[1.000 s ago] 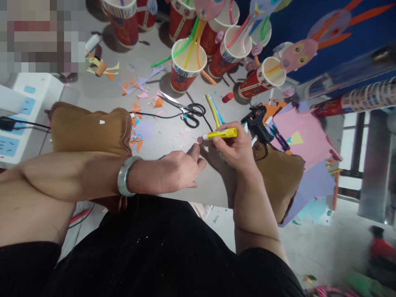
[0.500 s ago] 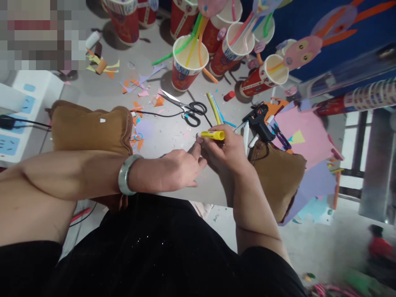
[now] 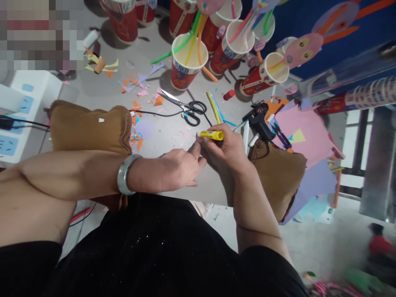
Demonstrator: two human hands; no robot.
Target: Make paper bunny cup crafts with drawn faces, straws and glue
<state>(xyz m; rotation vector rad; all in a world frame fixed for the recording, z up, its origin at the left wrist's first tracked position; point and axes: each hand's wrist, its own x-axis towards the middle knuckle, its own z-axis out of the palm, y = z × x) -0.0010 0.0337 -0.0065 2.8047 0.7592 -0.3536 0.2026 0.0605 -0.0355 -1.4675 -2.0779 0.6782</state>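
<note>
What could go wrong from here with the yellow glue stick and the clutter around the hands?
1. The right hand holds the yellow glue stick close against the left hand, so glue may smear onto skin.
2. The open scissors lie just beyond the hands; a reach forward might catch the blades.
3. The glue gun rests beside the right hand and might get knocked.

Top left corner pixelated (image 3: 37, 35), nothing legible. Yellow marker (image 3: 212, 135) tip hidden behind fingertips. Cup prints (image 3: 182, 76) too small to read. Floor clutter (image 3: 355, 284) at bottom right blurred.
</note>
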